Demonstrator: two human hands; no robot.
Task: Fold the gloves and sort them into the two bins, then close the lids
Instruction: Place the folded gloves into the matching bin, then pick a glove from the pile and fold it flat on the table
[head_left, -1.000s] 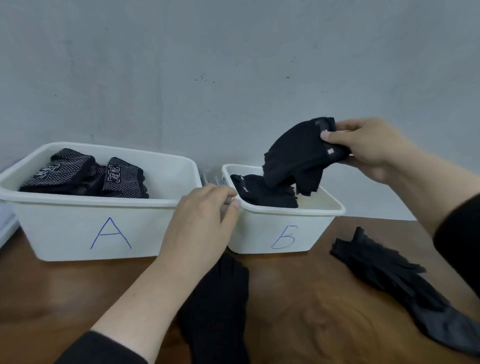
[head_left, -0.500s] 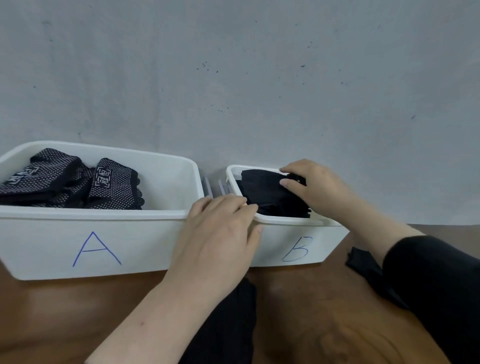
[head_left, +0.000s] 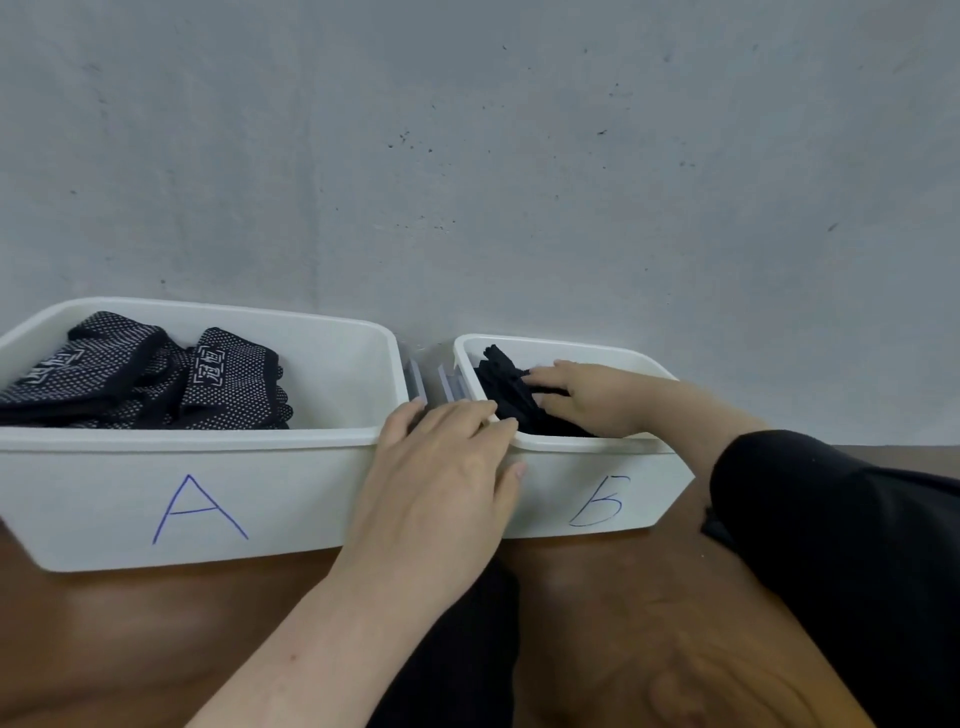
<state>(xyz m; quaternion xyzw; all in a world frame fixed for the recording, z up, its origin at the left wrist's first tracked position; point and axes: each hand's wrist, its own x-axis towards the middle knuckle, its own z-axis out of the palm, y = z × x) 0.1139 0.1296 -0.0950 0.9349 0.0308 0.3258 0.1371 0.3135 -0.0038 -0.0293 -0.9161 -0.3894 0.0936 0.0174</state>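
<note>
Right hand (head_left: 592, 395) down inside the small white plastic bin marked B (head_left: 597, 488), fingers laid fairly flat on the folded plain black glove (head_left: 511, 392) and pressing it onto the black gloves already in there — pushing rather than clutching, as far as can be seen. A second ago, held high above that bin, pinching the same glove by its cuff; half a second ago, lowered in. So: glove delivered to B, now being tamped down.

Left hand (head_left: 447, 467) draped over the near corner where the two bins meet, fingers relaxed and extended across the rim of B, steadying it. Same spot as a second ago, barely shifted.

Further out, the large white plastic bin marked A (head_left: 197, 499) just left of B, holding folded black gloves with white dots and printed cuffs (head_left: 156, 374). Between the bins at the back, grey ribbed plastic edges (head_left: 431, 384) — possibly the lids, though hard to tell.

On the brown wooden desk (head_left: 130, 623), another dark glove (head_left: 467, 649) partly hidden under the left forearm, and a dark scrap of cloth (head_left: 719, 530) peeking from behind the right sleeve.

Likely meaning: one more plain glove sorted, at least one left to fold, lids not yet on.
</note>
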